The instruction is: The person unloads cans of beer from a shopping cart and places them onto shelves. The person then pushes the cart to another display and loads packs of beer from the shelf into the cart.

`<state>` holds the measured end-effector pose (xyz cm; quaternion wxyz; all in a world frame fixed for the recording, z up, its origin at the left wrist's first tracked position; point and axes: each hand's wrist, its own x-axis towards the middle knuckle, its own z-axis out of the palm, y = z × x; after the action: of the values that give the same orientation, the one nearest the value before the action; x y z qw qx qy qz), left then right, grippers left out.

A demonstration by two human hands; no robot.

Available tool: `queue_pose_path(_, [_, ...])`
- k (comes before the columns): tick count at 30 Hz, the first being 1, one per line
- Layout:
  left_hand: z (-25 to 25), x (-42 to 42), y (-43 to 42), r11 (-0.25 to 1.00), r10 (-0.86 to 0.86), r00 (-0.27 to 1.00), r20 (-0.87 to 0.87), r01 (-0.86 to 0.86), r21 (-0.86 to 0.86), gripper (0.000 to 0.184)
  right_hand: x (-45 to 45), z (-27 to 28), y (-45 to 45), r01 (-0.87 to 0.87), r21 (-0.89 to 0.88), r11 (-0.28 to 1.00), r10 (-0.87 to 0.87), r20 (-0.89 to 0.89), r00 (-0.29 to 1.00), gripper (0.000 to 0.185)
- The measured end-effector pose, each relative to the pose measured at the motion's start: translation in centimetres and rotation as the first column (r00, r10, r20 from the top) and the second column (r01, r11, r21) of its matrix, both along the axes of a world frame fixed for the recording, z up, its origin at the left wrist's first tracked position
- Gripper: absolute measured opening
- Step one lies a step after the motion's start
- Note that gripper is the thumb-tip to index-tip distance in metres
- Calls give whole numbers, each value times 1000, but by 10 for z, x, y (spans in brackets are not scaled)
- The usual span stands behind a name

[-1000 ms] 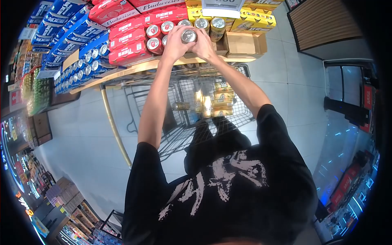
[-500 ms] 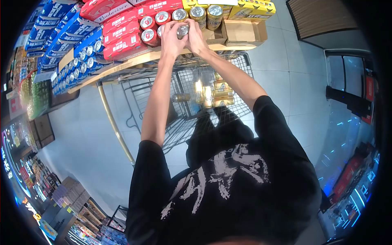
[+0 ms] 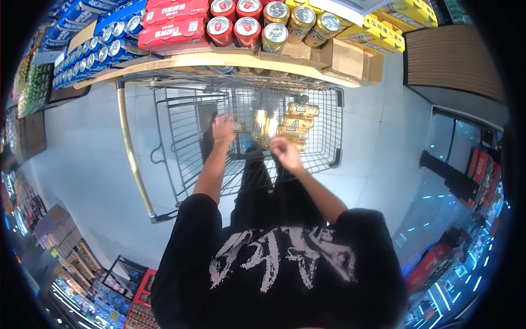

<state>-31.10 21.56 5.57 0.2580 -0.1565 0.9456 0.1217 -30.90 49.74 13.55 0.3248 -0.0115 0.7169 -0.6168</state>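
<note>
Shop floor with big pale grey tiles (image 3: 364, 118), and a wooden-edged shelf (image 3: 192, 61) full of drinks runs along the top of the view. Blue cans (image 3: 103, 54) sit toward its left end, then red packs (image 3: 172, 35), a few loose red cans (image 3: 247, 32), some shelf cans in gold (image 3: 302, 24) standing upright, and yellow boxes (image 3: 370, 33) off to the right, with an open cardboard tray (image 3: 348, 59) in front of those.

Below that is a black wire cart (image 3: 337, 134) right up by the shelf, brassy bar (image 3: 131, 153) down its left side. Gold cans (image 3: 298, 122) are inside it, several lying on their sides in a row, a couple more shiny and blurred next to them.

Person in a black T-shirt (image 3: 285, 268) has both hands over the cart, well apart from each other. Left hand (image 3: 222, 131) is loosely spread just beside a lone gold can (image 3: 239, 127); can't tell if they touch. Right hand (image 3: 286, 153) is curled near the row, too blurry to say whether it's pinching anything.
</note>
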Motion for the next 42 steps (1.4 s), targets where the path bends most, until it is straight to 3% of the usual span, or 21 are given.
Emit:
queue_pose_path(2, [-27,5,-9,1000,18,998,62,-18,7,76,19,-14,2,-57,93,994,60,-39,997,26])
queue_pose_path(6, [-53,15,-16,988,-152,988,6,152,-17,62,33,-16,0,-171,171,970,171,14,985,28])
queue_pose_path(7, [-59,18,-15,990,-139,990,-18,139,-6,53,34,-20,-1,-194,187,963,191,34,981,27])
queue_pose_path(11, [-92,28,-18,984,-179,974,-141,178,-14,47,26,-28,-3,-254,243,936,242,79,967,26])
queue_pose_path(14, [-79,23,-22,939,-342,928,-151,329,-103,48,21,-38,-6,-254,251,934,241,81,967,27])
queue_pose_path(17, [-66,18,-27,954,-283,952,-118,292,64,52,12,-34,-15,-271,272,923,245,127,961,29])
queue_pose_path(20, [-65,24,-22,957,-91,986,-139,125,263,58,9,-32,-22,-177,256,950,156,102,982,28])
queue_pose_path(23, [3,20,-15,931,2,1000,2,-3,365,62,4,-24,-30,-104,298,949,122,-40,992,38])
queue_pose_path(24, [22,28,-11,926,10,998,-61,14,378,61,3,-18,-33,-84,308,948,116,-86,990,41])
queue_pose_path(25, [42,38,-5,921,23,991,-129,30,389,59,-3,3,-38,-181,454,873,176,53,983,64])
queue_pose_path(26, [62,45,0,917,38,978,-204,47,395,58,-3,9,-40,-240,465,852,281,-21,959,70])
queue_pose_path(28, [127,48,13,838,106,981,-162,0,546,56,1,16,-42,-342,504,793,475,-161,865,83])
queue_pose_path(29, [140,59,20,846,128,961,-244,22,533,57,1,21,-43,-428,497,755,533,-85,842,92])
queue_pose_path(30, [173,60,27,823,160,959,-236,2,568,57,2,25,-41,-435,482,761,562,-153,813,91])
queue_pose_path(32, [190,72,36,788,176,914,-367,92,608,60,4,35,-40,-450,448,772,602,-290,744,90])
queue_pose_path(35, [233,69,45,759,295,886,-358,11,651,64,2,65,-31,-514,237,824,552,-131,824,73])
queue_pose_path(36, [230,65,43,753,294,914,-280,-41,657,69,2,77,-29,-526,189,829,546,-70,835,68])
queue_pose_path(37, [228,59,37,727,286,926,-249,-40,686,73,6,81,-25,-500,127,857,514,-131,848,60])
queue_pose_path(39, [227,52,28,666,217,958,-189,-4,746,85,8,92,-12,-489,-53,871,491,160,857,60])
queue_pose_path(40, [222,49,25,600,219,959,-178,11,800,89,5,96,-8,-459,-139,877,479,300,825,60])
queue_pose_path(42, [218,42,20,466,220,963,-157,37,884,98,-1,96,-3,-459,-124,880,475,280,834,58])
